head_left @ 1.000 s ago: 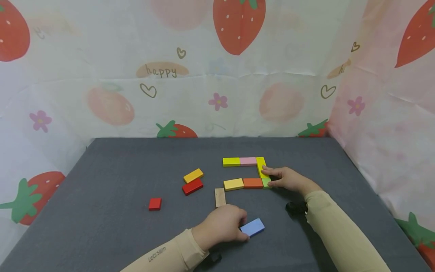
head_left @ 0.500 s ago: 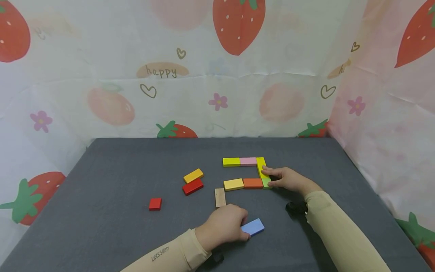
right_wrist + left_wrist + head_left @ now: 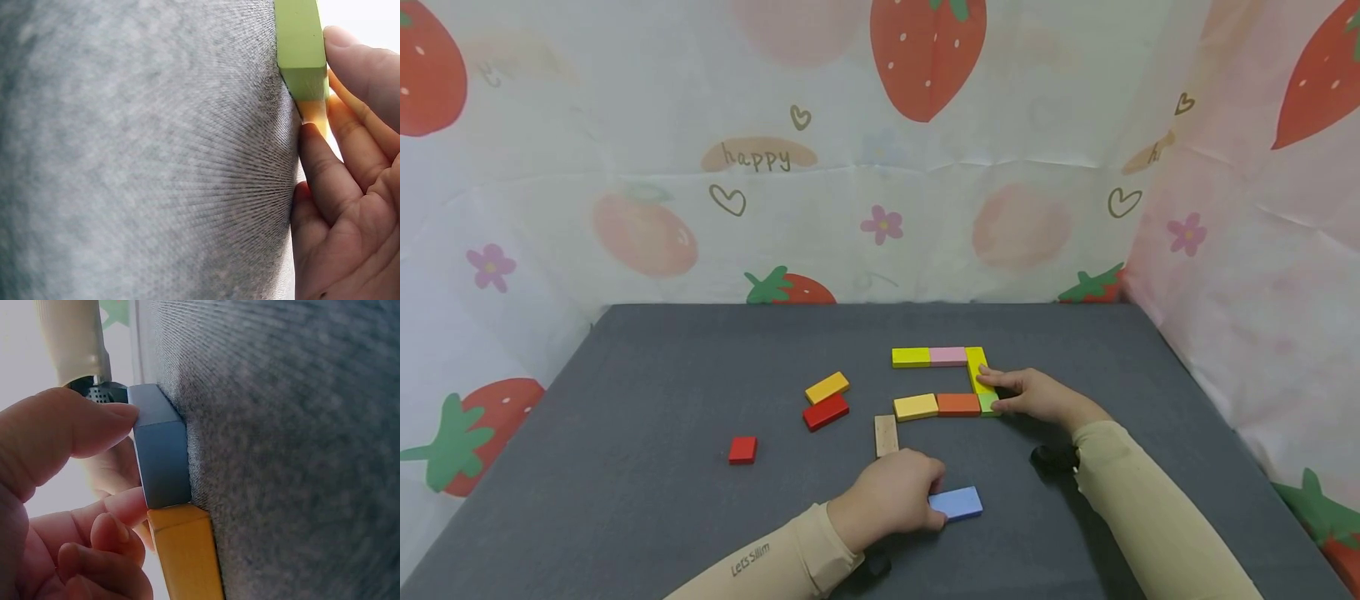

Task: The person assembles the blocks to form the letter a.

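Observation:
The left hand (image 3: 891, 493) pinches the left end of a blue block (image 3: 957, 503) lying flat on the cloth. In the left wrist view the thumb is on the blue block (image 3: 164, 462), whose near end meets a brownish-orange block (image 3: 187, 553). A pale wooden block (image 3: 886, 435) extends from behind this hand. Fingers of the right hand (image 3: 1047, 397) touch a yellow block (image 3: 976, 367) and a green block (image 3: 988, 404). Up close, its thumb rests against the green block (image 3: 301, 37), other fingers loosely bent.
An orange block (image 3: 958, 405) and pale yellow block (image 3: 915, 407) adjoin the green one. Behind lie pink (image 3: 947, 357) and yellow-green (image 3: 910, 358) blocks. Leftward are an amber block (image 3: 827, 387), a red block (image 3: 826, 412) and a smaller red block (image 3: 742, 450).
The blue block has turned to lie nearer level, its right end slightly closer to the person. The left hand has shifted slightly, while the right hand has stayed in place.

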Tool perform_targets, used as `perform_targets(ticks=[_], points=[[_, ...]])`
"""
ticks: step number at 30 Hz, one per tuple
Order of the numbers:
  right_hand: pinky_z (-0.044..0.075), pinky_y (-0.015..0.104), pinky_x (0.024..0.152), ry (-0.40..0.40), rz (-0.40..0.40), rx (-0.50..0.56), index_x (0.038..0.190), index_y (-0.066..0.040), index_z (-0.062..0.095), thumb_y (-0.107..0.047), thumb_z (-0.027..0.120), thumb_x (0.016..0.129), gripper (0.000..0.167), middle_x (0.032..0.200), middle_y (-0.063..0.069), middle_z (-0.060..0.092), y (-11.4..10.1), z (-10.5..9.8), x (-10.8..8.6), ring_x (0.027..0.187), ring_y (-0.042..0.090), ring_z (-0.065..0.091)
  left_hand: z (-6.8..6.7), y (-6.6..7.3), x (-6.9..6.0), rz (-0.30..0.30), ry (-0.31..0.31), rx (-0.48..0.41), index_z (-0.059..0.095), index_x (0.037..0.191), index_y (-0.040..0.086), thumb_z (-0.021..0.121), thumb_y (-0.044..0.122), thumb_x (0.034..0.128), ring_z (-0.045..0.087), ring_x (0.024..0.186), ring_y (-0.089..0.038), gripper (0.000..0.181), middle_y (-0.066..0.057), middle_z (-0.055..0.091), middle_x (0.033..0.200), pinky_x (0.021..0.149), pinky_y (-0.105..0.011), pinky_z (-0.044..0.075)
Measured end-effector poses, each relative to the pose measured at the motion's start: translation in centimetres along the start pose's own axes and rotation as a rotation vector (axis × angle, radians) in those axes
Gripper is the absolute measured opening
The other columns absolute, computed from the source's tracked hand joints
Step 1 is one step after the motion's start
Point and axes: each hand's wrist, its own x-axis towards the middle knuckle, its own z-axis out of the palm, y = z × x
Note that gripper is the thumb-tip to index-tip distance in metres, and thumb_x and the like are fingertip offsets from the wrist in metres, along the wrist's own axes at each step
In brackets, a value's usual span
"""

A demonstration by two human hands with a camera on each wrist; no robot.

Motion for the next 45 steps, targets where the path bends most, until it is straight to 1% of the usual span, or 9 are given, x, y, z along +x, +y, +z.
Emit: perform_targets(ticks=[16, 21, 23, 25, 30, 34, 39, 42, 45], points=[[0.021, 0.051, 0.105, -0.008, -0.019, -0.019, 0.135, -0.023, 0.044, -0.033, 0.066, 0.082, 0.059, 0.146, -0.003, 0.03, -0.1, -0.1, -0.1, 0.136, 0.029, 0.018, 0.1, 0.0, -0.1, -0.011, 0.005, -0.01, 0.054, 0.069, 0.02, 0.073, 0.035, 0.0734, 0.045, 0.05, -0.007, 0.025, 0.007, 0.048, 0.057, 0.043, -0.024, 0.033], [0.02, 0.051, 0.105, -0.007, -0.015, -0.009, 0.135, -0.023, 0.044, -0.032, 0.066, 0.082, 0.059, 0.146, -0.002, 0.029, -0.2, -0.1, -0.1, 0.137, 0.028, 0.018, -0.8, -0.7, -0.2, -0.045, 0.02, -0.062, 0.056, 0.072, 0.02, 0.072, 0.04, 0.0747, 0.046, 0.052, -0.008, 0.026, 0.007, 0.05, 0.059, 0.045, -0.024, 0.036], [0.02, 0.051, 0.105, -0.007, -0.015, -0.008, 0.135, -0.023, 0.044, -0.032, 0.067, 0.082, 0.059, 0.146, -0.002, 0.03, -0.3, -0.1, -0.1, 0.137, 0.029, 0.018, -1.5, -1.4, -0.3, -0.069, 0.064, -0.077, 0.056, 0.074, 0.02, 0.07, 0.041, 0.0761, 0.046, 0.054, -0.008, 0.026, 0.007, 0.05, 0.06, 0.047, -0.023, 0.037], [0.02, 0.051, 0.105, -0.007, -0.015, -0.011, 0.135, -0.023, 0.044, -0.032, 0.067, 0.082, 0.058, 0.146, -0.002, 0.03, -0.3, -0.1, -0.1, 0.137, 0.029, 0.017, -2.4, -2.5, -0.4, -0.096, 0.126, -0.096, 0.056, 0.074, 0.019, 0.069, 0.039, 0.0781, 0.046, 0.054, -0.009, 0.024, 0.006, 0.05, 0.061, 0.048, -0.024, 0.038], [0.02, 0.051, 0.105, -0.004, -0.014, -0.02, 0.135, -0.023, 0.045, -0.031, 0.067, 0.081, 0.058, 0.146, -0.003, 0.03, -0.3, -0.1, -0.1, 0.137, 0.029, 0.018, -4.2, -6.0, -0.8, -0.191, 0.279, -0.13, 0.056, 0.074, 0.018, 0.066, 0.029, 0.0815, 0.047, 0.056, -0.012, 0.017, 0.003, 0.05, 0.064, 0.051, -0.026, 0.04], [0.02, 0.051, 0.105, -0.006, -0.014, -0.019, 0.135, -0.023, 0.044, -0.031, 0.067, 0.082, 0.058, 0.146, -0.002, 0.03, -0.3, 0.0, -0.1, 0.137, 0.03, 0.018, -5.0, -8.7, -1.1, -0.255, 0.346, -0.107, 0.057, 0.075, 0.017, 0.067, 0.023, 0.0818, 0.047, 0.06, -0.013, 0.013, 0.003, 0.051, 0.069, 0.053, -0.027, 0.04], [0.019, 0.052, 0.105, -0.007, -0.012, -0.022, 0.135, -0.023, 0.044, -0.031, 0.066, 0.083, 0.057, 0.146, -0.002, 0.03, -0.3, 0.0, -0.2, 0.137, 0.03, 0.017, -5.4, -11.4, -1.6, -0.363, 0.371, -0.076, 0.058, 0.075, 0.015, 0.068, 0.019, 0.0803, 0.047, 0.069, -0.016, 0.012, 0.0, 0.052, 0.075, 0.06, -0.03, 0.041], [0.019, 0.053, 0.105, -0.008, -0.011, -0.019, 0.135, -0.023, 0.044, -0.031, 0.066, 0.083, 0.057, 0.146, -0.002, 0.03, -0.4, 0.0, -0.2, 0.137, 0.03, 0.017, -5.4, -12.7, -1.8, -0.409, 0.369, -0.056, 0.059, 0.077, 0.013, 0.069, 0.018, 0.0791, 0.047, 0.072, -0.018, 0.011, -0.002, 0.052, 0.076, 0.064, -0.032, 0.042], [0.019, 0.052, 0.105, -0.008, -0.015, -0.014, 0.135, -0.022, 0.044, -0.03, 0.066, 0.083, 0.057, 0.146, -0.001, 0.031, -0.4, -0.1, -0.2, 0.137, 0.03, 0.017, -5.4, -13.6, -1.9, -0.44, 0.359, -0.066, 0.059, 0.079, 0.012, 0.07, 0.019, 0.0782, 0.048, 0.072, -0.019, 0.013, -0.003, 0.053, 0.076, 0.065, -0.033, 0.043]])
